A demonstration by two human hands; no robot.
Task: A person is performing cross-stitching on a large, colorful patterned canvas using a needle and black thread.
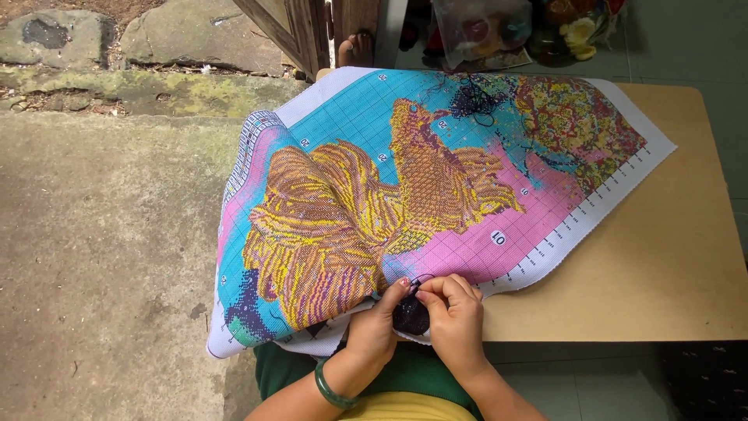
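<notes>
Pinching at the near edge of the cross-stitch canvas (436, 187), both hands meet at about 6 o'clock in the head view. Left hand (375, 321): fingers curled, gripping the canvas edge from below, thumb and forefinger closed at the fabric; a green bangle (333, 390) sits on that wrist. Right hand (454, 316): fingertips (425, 295) pressed together on a thin dark thread (421, 281); whether a needle is held cannot be told. A dark stitched patch (411, 316) lies between the two hands.

Canvas: printed fish in gold, purple and yellow on turquoise and pink ground, white gridded border. It drapes from the tabletop (670, 265) at 3 o'clock down over the person's lap at 6 o'clock. A tangle of dark loose threads (477, 100) rests on the canvas at 12 o'clock.

Containers: a clear plastic bag (479, 31) at 12 o'clock, beyond the tabletop, holds coloured bundles; contents too blurred to identify further.

Concrete floor (101, 257) at 9 o'clock. A bare foot (356, 48) shows at 12 o'clock beside a wooden door frame (300, 31).
</notes>
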